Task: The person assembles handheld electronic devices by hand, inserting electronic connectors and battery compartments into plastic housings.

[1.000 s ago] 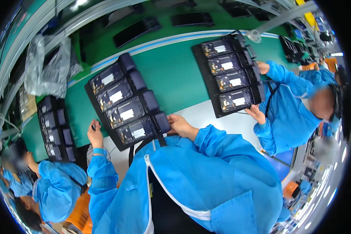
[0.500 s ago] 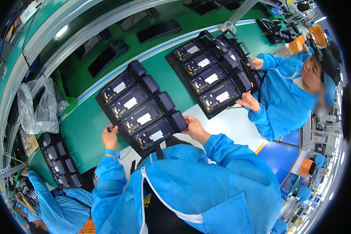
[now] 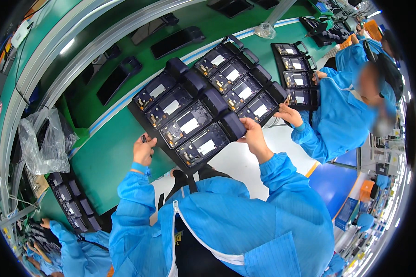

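Note:
A black tray [image 3: 137, 111] carries several dark handheld device housings, faces open, showing circuit parts and pale rectangular labels. My right hand [image 3: 256, 141] grips the thick end of the nearest housing [image 3: 203, 147] at the tray's right side. At the tray's left edge, my left hand [image 3: 144, 150] is closed, with a small dark object [image 3: 143, 138] pinched between thumb and fingers; its kind is unclear. Those fingertips meet the tray edge. A second tray of similar housings [image 3: 238, 81] lies right against mine on the far right side.
A co-worker's hand [image 3: 289, 114] is by the second tray; a third tray [image 3: 298, 76] lies before that person. Crumpled clear plastic [image 3: 48, 141] hangs at left above another loaded tray [image 3: 74, 203]. Dark devices [image 3: 120, 79] lie behind the blue-white rail of the green bench [image 3: 104, 152].
Both my hands and the tray have shifted right, up against the second tray. The co-worker's third tray has moved right, away from the second one.

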{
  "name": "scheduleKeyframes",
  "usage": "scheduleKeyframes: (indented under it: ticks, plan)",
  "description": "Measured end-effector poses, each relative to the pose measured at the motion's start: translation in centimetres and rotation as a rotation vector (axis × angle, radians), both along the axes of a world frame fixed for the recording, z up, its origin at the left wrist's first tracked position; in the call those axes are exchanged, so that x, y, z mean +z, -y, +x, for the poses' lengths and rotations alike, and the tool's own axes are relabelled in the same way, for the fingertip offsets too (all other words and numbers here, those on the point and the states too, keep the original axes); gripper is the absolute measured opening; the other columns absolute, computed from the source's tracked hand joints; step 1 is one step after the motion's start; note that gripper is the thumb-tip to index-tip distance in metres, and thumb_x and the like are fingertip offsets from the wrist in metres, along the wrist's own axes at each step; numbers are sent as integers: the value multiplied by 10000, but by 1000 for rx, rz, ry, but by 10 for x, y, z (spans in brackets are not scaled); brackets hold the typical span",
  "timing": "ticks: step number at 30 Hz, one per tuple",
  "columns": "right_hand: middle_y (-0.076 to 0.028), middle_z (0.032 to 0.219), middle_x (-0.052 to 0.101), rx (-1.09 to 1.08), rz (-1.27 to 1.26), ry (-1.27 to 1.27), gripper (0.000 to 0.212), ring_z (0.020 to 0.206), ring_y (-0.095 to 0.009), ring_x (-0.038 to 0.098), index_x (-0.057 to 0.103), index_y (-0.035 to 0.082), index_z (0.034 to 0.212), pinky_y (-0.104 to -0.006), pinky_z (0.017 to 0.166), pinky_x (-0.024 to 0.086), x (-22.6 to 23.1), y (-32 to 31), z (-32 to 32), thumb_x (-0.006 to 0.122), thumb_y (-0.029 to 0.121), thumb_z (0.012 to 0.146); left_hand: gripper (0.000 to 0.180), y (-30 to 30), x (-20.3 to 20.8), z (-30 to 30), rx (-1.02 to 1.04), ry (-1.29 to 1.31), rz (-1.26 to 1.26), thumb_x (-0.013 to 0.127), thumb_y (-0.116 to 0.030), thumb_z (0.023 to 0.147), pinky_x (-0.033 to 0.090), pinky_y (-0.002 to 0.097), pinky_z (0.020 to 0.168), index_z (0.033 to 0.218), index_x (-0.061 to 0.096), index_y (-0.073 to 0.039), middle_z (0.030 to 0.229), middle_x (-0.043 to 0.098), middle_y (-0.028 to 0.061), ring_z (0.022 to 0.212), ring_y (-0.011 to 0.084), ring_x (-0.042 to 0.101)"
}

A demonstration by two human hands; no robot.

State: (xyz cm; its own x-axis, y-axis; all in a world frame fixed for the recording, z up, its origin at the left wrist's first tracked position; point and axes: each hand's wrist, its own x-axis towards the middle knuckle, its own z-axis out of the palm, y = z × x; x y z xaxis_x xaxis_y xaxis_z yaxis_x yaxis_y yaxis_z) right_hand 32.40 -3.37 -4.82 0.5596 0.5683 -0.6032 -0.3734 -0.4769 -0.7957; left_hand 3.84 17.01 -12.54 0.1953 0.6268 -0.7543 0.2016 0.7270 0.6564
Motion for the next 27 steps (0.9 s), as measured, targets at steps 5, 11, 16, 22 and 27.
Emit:
scheduleKeyframes:
  ticks: [5,11,16,22,27]
  plan:
    - [-59,920,610,-48,27,25,360,756,-141,596,542,39,1028,-288,581,510,-1,12,36,326,-102,777,450,13,7,47,104,51,74,631,26,744,273,220,416,1164,482,-40,906,508,19,554,77,401]
    - [-39,900,619,-147,34,35,324,764,-134,601,543,59,1017,-309,601,525,1,36,91,323,-60,810,465,26,22,113,73,128,109,649,19,733,381,241,568,1168,492,-35,982,521,35,755,118,483]
    - [-30,903,608,-184,9,64,283,812,-154,598,534,70,1029,-396,623,530,-6,53,136,326,8,848,505,36,6,165,20,126,130,653,23,724,356,249,605,1193,473,-31,1004,524,52,724,119,456]
    - [-66,1076,535,-188,-50,48,332,979,-228,534,508,77,1125,-500,635,531,-21,52,171,312,237,910,485,51,-8,191,31,123,159,650,38,678,409,233,558,1130,487,-28,881,462,11,682,112,460]
    - [4,1065,536,-88,4,-53,302,938,-211,536,488,160,1116,-463,650,508,-22,82,202,278,211,905,482,63,-14,211,-150,7,346,651,-40,640,481,326,684,1105,538,18,939,599,127,790,215,574]
